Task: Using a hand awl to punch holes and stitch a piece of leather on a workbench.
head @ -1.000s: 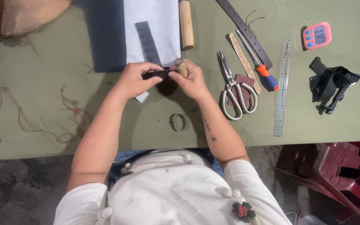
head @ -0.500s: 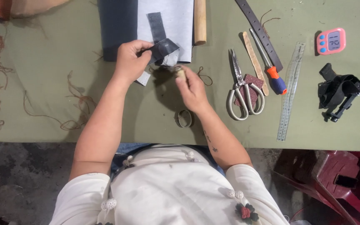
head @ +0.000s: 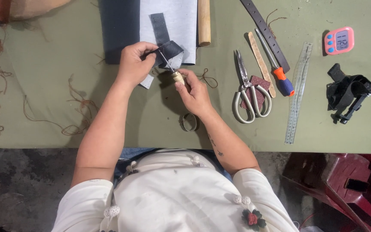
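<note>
Dark leather strip (head: 168, 50), folded and matte, is being pinched flat by the fingers of the left hand (head: 133, 64), closed tight on its left end, just above the olive-green worktop (head: 56, 99). An awl (head: 171, 71), with a thin metal shaft and a rounded pale wooden handle, is being gripped in the closed fingers of the right hand (head: 194, 92), its point being pressed against the strip. A grey felt sheet (head: 181, 21) and a dark sheet (head: 119, 30) are lying under the work, with a smooth wooden dowel (head: 204, 21) beside them. A small metal ring (head: 188, 122) is resting near the right wrist. Cream-handled scissors (head: 246, 92), a clear ruler (head: 298, 92) and a pink timer (head: 338, 41) are lying well apart to the right.

Compared with half a second ago, the right hand is being seen closer to the strip, and the awl shaft is now being shown bare between the hands.
</note>
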